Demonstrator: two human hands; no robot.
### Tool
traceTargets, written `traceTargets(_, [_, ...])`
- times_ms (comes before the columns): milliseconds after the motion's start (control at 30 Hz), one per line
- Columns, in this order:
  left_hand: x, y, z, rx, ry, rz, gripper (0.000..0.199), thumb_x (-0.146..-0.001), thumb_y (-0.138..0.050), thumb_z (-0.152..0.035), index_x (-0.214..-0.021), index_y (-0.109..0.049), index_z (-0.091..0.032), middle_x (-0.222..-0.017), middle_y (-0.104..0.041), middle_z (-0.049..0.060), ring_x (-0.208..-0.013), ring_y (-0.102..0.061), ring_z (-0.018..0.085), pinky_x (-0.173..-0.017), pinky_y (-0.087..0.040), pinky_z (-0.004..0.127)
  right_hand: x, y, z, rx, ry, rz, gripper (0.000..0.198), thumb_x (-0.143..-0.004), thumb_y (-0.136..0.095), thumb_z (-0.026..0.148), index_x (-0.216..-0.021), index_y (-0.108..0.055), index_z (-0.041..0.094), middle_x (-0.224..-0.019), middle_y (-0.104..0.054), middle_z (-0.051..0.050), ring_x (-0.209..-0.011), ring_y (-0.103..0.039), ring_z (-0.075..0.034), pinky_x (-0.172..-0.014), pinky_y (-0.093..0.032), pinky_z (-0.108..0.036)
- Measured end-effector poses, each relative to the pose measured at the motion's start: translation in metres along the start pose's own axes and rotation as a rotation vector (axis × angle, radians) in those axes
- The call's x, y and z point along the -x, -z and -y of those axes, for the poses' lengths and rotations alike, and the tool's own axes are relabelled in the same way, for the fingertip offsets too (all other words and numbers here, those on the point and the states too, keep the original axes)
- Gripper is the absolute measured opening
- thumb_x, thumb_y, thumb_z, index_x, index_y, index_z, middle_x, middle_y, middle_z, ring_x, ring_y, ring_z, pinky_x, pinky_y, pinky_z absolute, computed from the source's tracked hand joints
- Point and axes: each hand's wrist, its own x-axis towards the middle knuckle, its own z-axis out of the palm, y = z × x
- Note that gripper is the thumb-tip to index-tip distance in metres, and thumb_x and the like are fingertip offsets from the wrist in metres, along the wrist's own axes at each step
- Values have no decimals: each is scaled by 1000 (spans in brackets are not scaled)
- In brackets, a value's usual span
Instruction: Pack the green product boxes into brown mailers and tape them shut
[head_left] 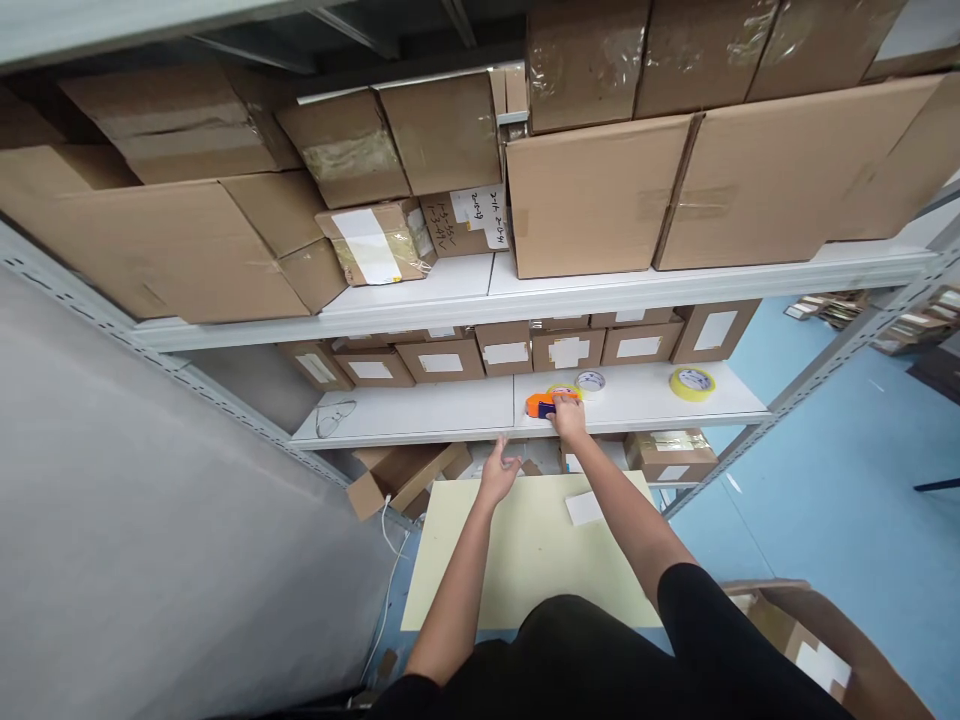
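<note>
My right hand [568, 416] reaches to the middle shelf [420, 412], its fingers wrapped round an orange and dark blue tape dispenser [538, 405]. Yellow tape shows just behind the dispenser; whether it is loaded in it or a separate roll I cannot tell. A roll of clear tape [590, 382] lies close beyond that hand, and a yellow tape roll [693, 383] sits farther right. Just in front of the shelf's edge, my left hand [498, 473] hovers with its fingers apart and nothing in it. Below both arms is a pale yellow board [525, 560] with a white slip [583, 508] on it.
Labelled cartons [441, 360] line the back of the middle shelf, where glasses [334, 418] lie at left. Larger boxes [600, 200] fill the upper shelf. An open carton [409, 475] stands low at left, another box [795, 640] at lower right. A grey wall [187, 500] borders the left.
</note>
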Motion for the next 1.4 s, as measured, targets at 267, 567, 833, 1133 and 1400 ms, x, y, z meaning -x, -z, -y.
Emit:
traceTargets(267, [21, -21, -16, -86, 36, -3, 93, -83, -80, -39, -163, -36, -20, -169, -26, 25, -99, -76, 25, -97, -56, 38, 4, -11, -4, 38, 18, -43, 53, -94, -68, 30, -143, -58, 13, -134, -65, -21, -126, -54, -32, -115, -26, -46])
traceTargets(567, [55, -7, -26, -53, -49, -51, 80, -89, -73, -38, -161, -39, -29, -174, -17, 20, -102, -75, 23, -94, -58, 37, 19, 0, 4, -35, 32, -109, 66, -90, -67, 32, -152, -50, 17, -142, -60, -23, -134, -46, -39, -118, -22, -59])
traceTargets(833, [83, -5, 0, -88, -58, -192, 60, -93, -63, -33, -152, -52, -31, -163, -45, 12, -132, -60, 28, -97, -58, 41, 63, -2, 22, -326, 236, -225, 60, -93, -56, 33, -152, -52, 21, -153, -52, -16, -146, -36, -39, -120, -30, -57])
traceTargets(1133, [123, 10, 50, -113, 8, -331, 59, -92, -63, -26, -150, -55, -23, -160, -48, 16, -151, -43, 28, -117, -44, 50, 143, -74, 51, -570, 441, -1, 49, -96, -54, 40, -142, -63, 23, -151, -56, -13, -142, -47, -35, -118, -40, -59])
traceTargets(1400, [206, 88, 104, -53, 169, -578, 59, -91, -63, -26, -149, -55, -24, -161, -47, 12, -152, -40, 27, -121, -41, 49, 211, -108, 149, -602, 627, 316, 49, -96, -55, 40, -141, -64, 22, -156, -52, -14, -144, -47, -33, -120, -40, -58])
